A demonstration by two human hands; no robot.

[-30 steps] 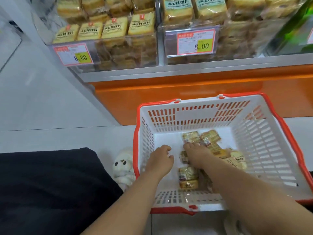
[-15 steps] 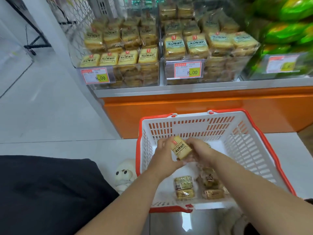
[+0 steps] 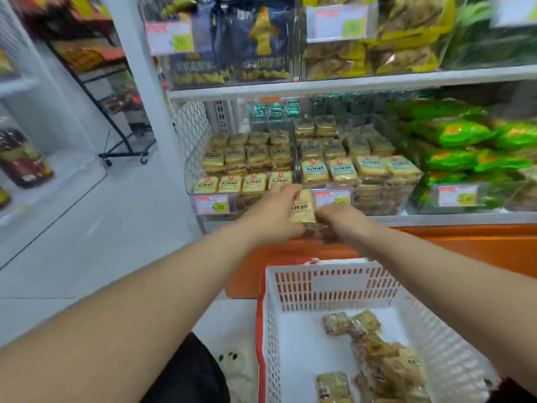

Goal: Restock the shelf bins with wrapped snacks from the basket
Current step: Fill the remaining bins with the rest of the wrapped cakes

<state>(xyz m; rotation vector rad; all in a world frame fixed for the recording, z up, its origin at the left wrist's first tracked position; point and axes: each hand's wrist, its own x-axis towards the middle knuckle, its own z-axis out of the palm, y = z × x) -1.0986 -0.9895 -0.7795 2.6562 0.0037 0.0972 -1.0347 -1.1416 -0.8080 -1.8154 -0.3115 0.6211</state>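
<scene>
Here, both hands carried one wrapped snack up to the front of the shelf bins.

The wrapped snack (image 3: 302, 208) sat upright between the left hand (image 3: 271, 212) and the right hand (image 3: 343, 221), in front of the divider between the left bin (image 3: 241, 158) and the right bin (image 3: 357, 167) and level with the price tags. The left hand's fingers curled round the pack's left edge and top; the right hand gripped its lower right side, and motion blur hid whether it held anything more. The pack appeared light, with slick film over a soft cake that would crush easily, so it was best taken by its narrow edges with gentle pressure. Both arms were extended forward above the basket (image 3: 290, 289), where more snacks (image 3: 374, 350) remained.
</scene>
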